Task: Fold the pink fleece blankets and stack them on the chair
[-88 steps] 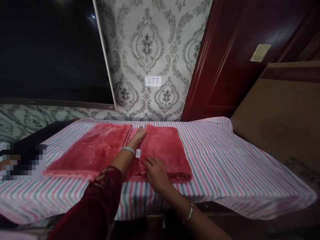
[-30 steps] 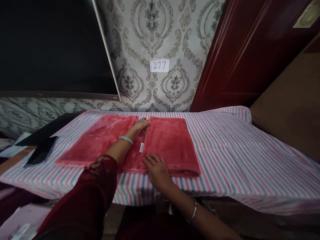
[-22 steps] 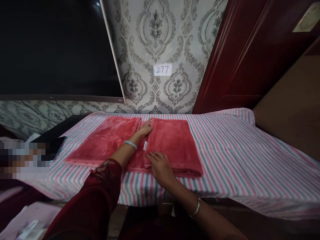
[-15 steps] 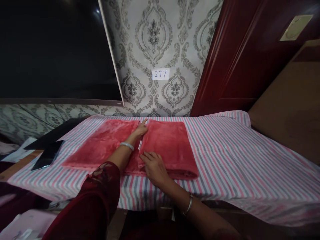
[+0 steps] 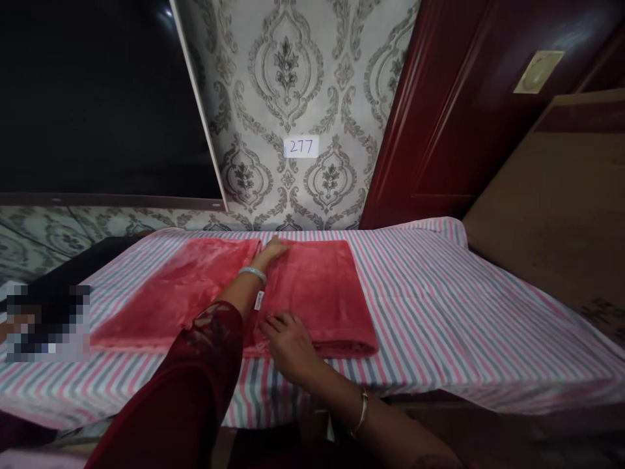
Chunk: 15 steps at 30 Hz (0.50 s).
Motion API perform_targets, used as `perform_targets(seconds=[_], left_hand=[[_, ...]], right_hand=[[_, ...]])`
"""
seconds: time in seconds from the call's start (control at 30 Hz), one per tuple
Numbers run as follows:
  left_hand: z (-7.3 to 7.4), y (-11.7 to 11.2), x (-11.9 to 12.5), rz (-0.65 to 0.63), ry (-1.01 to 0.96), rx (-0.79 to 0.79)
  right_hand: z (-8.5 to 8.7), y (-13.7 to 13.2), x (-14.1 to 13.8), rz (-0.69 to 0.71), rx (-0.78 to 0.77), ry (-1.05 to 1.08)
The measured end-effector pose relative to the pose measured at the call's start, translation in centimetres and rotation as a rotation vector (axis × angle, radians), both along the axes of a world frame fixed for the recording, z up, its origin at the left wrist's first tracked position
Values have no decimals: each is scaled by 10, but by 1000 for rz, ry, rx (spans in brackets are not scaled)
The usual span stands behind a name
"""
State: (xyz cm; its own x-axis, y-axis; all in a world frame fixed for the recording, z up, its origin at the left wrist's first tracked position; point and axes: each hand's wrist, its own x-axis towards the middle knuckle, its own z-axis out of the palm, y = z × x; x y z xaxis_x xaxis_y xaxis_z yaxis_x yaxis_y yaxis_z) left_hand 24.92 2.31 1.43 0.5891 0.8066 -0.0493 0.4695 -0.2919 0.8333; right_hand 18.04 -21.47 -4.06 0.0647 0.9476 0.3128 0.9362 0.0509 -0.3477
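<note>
A red plush blanket lies partly folded on a striped cloth. Its right part is a thick, layered stack, while the left part lies lower and flatter. Between them runs the stack's left edge, with a small white tag beside it. My left hand reaches to the far end of this edge, its fingers closed on the fabric and partly hidden. At the near end, my right hand has curled fingers on the stack's near left corner; its thumb is out of sight.
The striped cloth covers a table standing against a patterned wall. A dark television screen hangs at the left. To the right are a dark red door panel and a large cardboard box. A paper marked 277 is on the wall.
My view has turned slightly right, so the scene sits further left. My left hand's outstretched forefinger has drawn in, and its fingers now bend over the stack's far edge. My right hand stays at the near corner.
</note>
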Motion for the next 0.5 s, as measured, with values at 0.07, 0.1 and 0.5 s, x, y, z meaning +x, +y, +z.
perform_targets(seconds=[0.07, 0.1, 0.5], left_hand=[[9, -3, 13, -34, 110, 132], [12, -7, 18, -63, 159, 201], [-51, -49, -1, -254, 547, 671]], right_hand=[[12, -5, 14, 15, 9, 11], [20, -9, 25, -3, 23, 19], [-24, -38, 120, -364, -145, -180]])
